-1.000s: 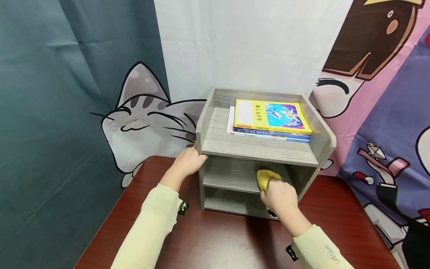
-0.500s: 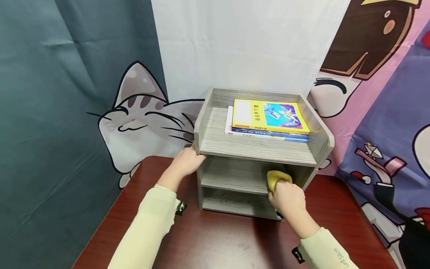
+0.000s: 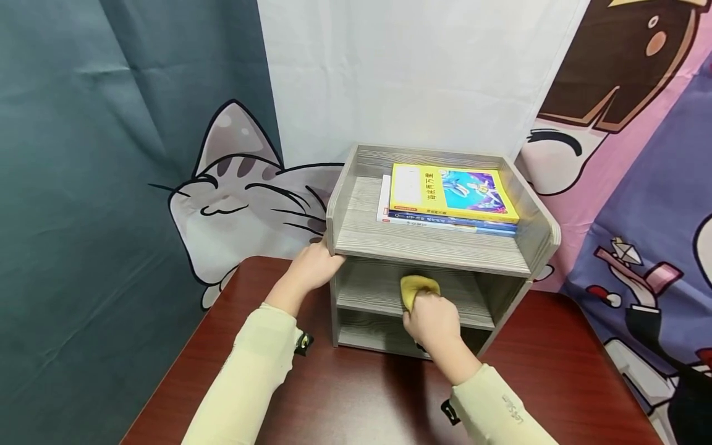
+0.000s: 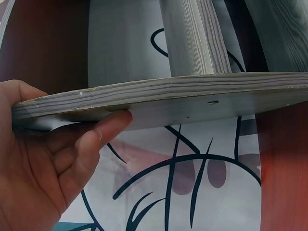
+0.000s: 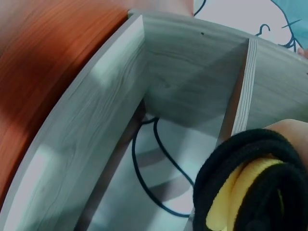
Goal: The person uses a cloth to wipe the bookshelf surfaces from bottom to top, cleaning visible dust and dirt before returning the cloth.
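A grey wood-grain desktop shelf (image 3: pixel 384 246) stands on the table. My left hand (image 3: pixel 313 264) grips its left side panel (image 4: pixel 163 96) just below the top board. In the left wrist view the thumb lies on one face of the panel and the fingers on the other. Bunched in my right hand (image 3: pixel 435 320) is a yellow cloth (image 3: pixel 415 289) with black parts, held at the middle shelf board (image 3: pixel 367 298). The right wrist view shows the cloth's black folds (image 5: pixel 231 149) beside that board's front edge; most of the right hand is hidden there.
Several books (image 3: pixel 453 194), a yellow one uppermost, lie stacked on the top board between raised side walls. The dark red table (image 3: pixel 345 395) extends around the shelf. A printed curtain (image 3: pixel 423 74) hangs close behind.
My right hand with the cloth first moved right along the middle board, then back left to about its centre. The left hand keeps its grip on the side panel.
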